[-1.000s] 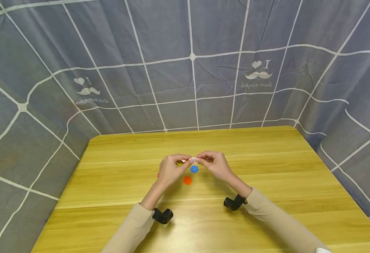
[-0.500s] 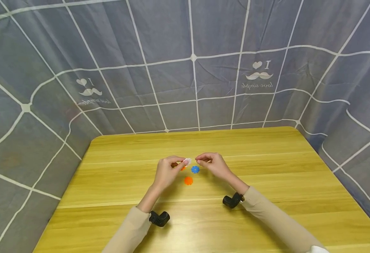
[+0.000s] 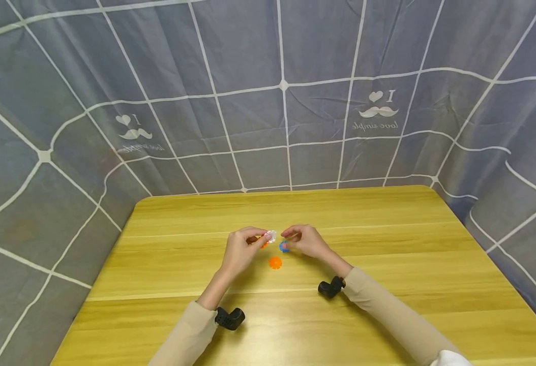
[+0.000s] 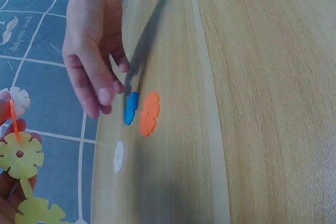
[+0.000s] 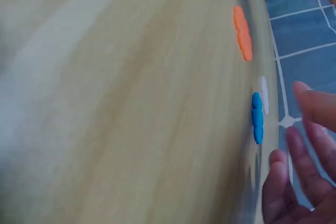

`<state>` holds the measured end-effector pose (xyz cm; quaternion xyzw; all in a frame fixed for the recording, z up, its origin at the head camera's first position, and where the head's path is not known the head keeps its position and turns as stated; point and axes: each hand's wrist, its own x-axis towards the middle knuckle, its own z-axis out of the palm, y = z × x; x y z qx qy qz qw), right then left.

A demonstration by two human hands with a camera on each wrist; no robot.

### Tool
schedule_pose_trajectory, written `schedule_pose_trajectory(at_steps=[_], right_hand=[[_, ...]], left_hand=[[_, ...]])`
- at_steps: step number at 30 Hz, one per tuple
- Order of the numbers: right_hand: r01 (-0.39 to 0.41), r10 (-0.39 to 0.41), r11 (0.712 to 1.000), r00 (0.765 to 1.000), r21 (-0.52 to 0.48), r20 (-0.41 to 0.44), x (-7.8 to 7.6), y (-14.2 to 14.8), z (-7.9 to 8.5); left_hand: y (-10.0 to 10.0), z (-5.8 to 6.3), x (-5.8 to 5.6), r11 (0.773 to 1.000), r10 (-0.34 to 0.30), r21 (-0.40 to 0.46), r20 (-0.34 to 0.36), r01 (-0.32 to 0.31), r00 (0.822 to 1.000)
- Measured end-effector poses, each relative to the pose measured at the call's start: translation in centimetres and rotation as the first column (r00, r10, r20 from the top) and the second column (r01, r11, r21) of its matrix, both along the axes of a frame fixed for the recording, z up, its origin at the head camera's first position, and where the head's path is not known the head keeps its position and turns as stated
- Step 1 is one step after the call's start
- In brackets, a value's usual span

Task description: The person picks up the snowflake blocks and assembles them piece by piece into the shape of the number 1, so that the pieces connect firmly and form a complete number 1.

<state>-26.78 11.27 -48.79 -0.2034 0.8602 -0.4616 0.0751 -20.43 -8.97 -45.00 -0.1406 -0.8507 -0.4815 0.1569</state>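
Observation:
My left hand point(image 3: 240, 250) pinches a white snowflake disc point(image 4: 22, 100) at the end of a small linked chain. An orange disc point(image 4: 13, 116), edge-on, joins it to a yellow disc point(image 4: 34, 158), and a second yellow disc point(image 4: 41, 211) hangs below. My right hand point(image 3: 311, 242) hovers beside a blue snowflake disc point(image 4: 131, 109) on the table, fingers loosely bent with nothing between them. In the head view its fingertips overlap the blue disc. A loose orange disc point(image 3: 275, 263) lies nearer to me.
Another white disc point(image 4: 119, 157) lies flat on the wooden table point(image 3: 364, 310), close to the blue one. A grey curtain point(image 3: 249, 122) with white lines hangs behind the table's far edge. Each wrist wears a black camera point(image 3: 230, 318).
The hands were together at the white disc, then parted, leaving it in my left hand. My right hand has since come down to the blue disc. The view has shifted slightly.

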Motion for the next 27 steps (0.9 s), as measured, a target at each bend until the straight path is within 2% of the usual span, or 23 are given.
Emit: schedule_pose_trajectory(at_steps=[5, 9, 17, 20, 27], right_hand=[[0.036, -0.032, 0.994, 0.999, 0.101, -0.038, 0.07, -0.32, -0.23], [0.075, -0.065, 0.979, 0.996, 0.189, -0.059, 0.17, -0.63, -0.27], [0.103, -0.088, 0.954, 0.994, 0.282, -0.067, -0.06, -0.95, 0.07], [0.1, -0.089, 0.959, 0.995, 0.266, -0.055, -0.14, -0.95, 0.09], [0.102, -0.098, 0.986, 0.994, 0.133, -0.038, -0.07, -0.62, 0.1]], left_hand=[[0.09, -0.03, 0.05, 1.0, -0.001, 0.004, 0.004, 0.001, 1.0], [0.14, -0.01, 0.14, 1.0, 0.01, 0.004, 0.007, -0.01, 1.0], [0.19, 0.1, 0.25, 1.0, 0.019, -0.004, 0.006, -0.019, 1.0], [0.14, 0.12, 0.26, 1.0, 0.019, 0.002, 0.004, -0.019, 1.0], [0.09, 0.01, 0.22, 1.0, 0.016, 0.012, -0.006, -0.016, 1.0]])
